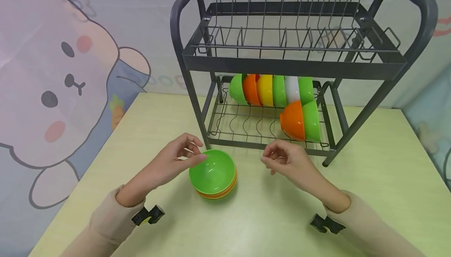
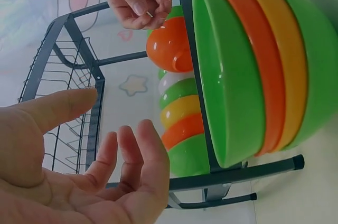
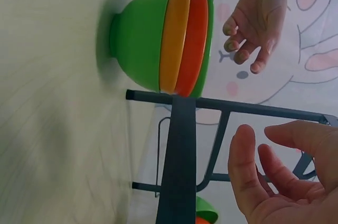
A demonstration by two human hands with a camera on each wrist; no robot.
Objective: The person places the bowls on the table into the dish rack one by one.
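Several nested bowls (image 1: 212, 172) stand on the table in front of the rack; the top one is green inside. Their sides show green, orange and yellow bands in the left wrist view (image 2: 232, 71). My left hand (image 1: 174, 157) hovers at the stack's left, its thumb overlapping the green rim in the head view. The fingers are loosely bent and hold nothing. Right of the stack, my right hand (image 1: 290, 163) hangs in the air before the rack's front edge, fingers relaxed and nothing between them. An orange bowl (image 1: 292, 122) and a green bowl (image 1: 311, 122) lean on the lower shelf beyond it.
A dark two-tier dish rack (image 1: 296, 69) stands at the back of the table (image 1: 253, 225). Bowls in green, orange, yellow and white line the lower shelf's back row, including a yellow bowl (image 1: 265, 90). The upper wire tier (image 1: 275, 47) holds no bowls. A cartoon-printed cloth (image 1: 31, 92) hangs behind.
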